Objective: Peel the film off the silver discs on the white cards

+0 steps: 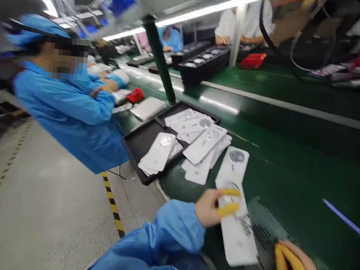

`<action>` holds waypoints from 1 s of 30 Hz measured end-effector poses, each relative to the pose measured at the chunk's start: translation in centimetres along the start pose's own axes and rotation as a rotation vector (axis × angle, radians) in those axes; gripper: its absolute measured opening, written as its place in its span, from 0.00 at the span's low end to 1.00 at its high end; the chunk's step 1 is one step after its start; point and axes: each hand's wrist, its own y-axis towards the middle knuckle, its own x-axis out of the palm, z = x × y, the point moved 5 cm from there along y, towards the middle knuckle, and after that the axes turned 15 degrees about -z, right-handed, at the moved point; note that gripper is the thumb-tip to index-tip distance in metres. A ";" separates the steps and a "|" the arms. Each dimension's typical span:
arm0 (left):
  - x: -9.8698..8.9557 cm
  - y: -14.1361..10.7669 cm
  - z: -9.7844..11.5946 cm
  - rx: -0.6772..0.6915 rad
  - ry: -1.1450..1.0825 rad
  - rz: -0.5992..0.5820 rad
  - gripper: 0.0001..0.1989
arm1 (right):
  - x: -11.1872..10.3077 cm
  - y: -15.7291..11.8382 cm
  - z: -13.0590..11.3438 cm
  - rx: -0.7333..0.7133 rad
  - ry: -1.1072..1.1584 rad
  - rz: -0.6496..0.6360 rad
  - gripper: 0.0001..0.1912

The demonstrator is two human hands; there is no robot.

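Yellow finger cots cover fingertips on both of my hands. My left hand [211, 207] grips the upper part of a white phone back cover [238, 241], its fingers over the round camera area. That cover overlaps another white phone back cover [232, 167] with a round grey camera ring, lying just beyond it. To the right, my right hand [297, 267] has its thumb and finger curled together, close to the cover's lower end. Something dark shows by those fingertips, too blurred to name. Beneath and between the hands lies a dark, see-through sheet [266, 226] on the green bench.
Two black trays [137, 171] at left hold piled white covers [204, 143], some spilling onto the green bench [291, 161]. A green post [161, 62] rises behind them. A co-worker in blue [66, 100] stands at left. A purple strip [347, 221] lies at right.
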 end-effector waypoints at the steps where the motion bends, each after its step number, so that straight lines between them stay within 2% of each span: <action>1: -0.5 -0.2 0.3 0.006 -0.033 0.017 0.24 | -0.4 -0.1 -0.5 -0.028 -0.028 -0.039 0.12; 3: -1.0 -0.7 1.0 0.042 -0.105 0.081 0.30 | -1.8 -0.2 -1.5 -0.031 -0.031 -0.050 0.08; 5: -0.7 -1.3 1.7 0.033 -0.206 0.078 0.41 | -3.6 0.2 -2.2 0.052 0.041 0.045 0.07; 7: 0.5 -1.8 2.5 -0.014 -0.293 0.019 0.45 | -5.3 0.7 -3.0 0.164 0.197 0.176 0.09; 9: 2.1 -2.1 3.3 -0.070 -0.321 -0.063 0.38 | -6.5 1.2 -4.3 0.216 0.339 0.295 0.09; 11: 3.6 -2.2 3.8 -0.103 -0.281 -0.123 0.25 | -7.5 1.9 -6.3 0.182 0.334 0.347 0.09; 13: 4.7 -2.3 4.3 -0.082 -0.178 -0.156 0.17 | -8.0 2.6 -8.7 0.099 0.173 0.325 0.13; 15: 5.4 -2.6 5.0 -0.006 -0.047 -0.159 0.17 | -7.9 3.0 -10.9 -0.018 0.007 0.287 0.16; 17: 5.7 -2.9 5.6 0.082 0.079 -0.141 0.16 | -7.7 3.0 -12.3 -0.100 -0.048 0.282 0.15; 21: 6.2 -3.3 6.5 0.172 0.239 -0.114 0.09 | -7.2 2.6 -12.7 -0.076 -0.012 0.213 0.17; 24: 6.4 -3.5 6.7 0.225 0.308 -0.106 0.05 | -7.5 2.2 -12.9 -0.132 -0.050 0.129 0.23; 28: 6.3 -3.7 6.5 0.226 0.416 -0.083 0.07 | -7.5 2.3 -13.0 -0.211 -0.186 0.001 0.30; 30: 6.1 -3.8 6.3 0.218 0.458 -0.075 0.08 | -7.3 2.5 -13.3 -0.233 -0.318 -0.055 0.29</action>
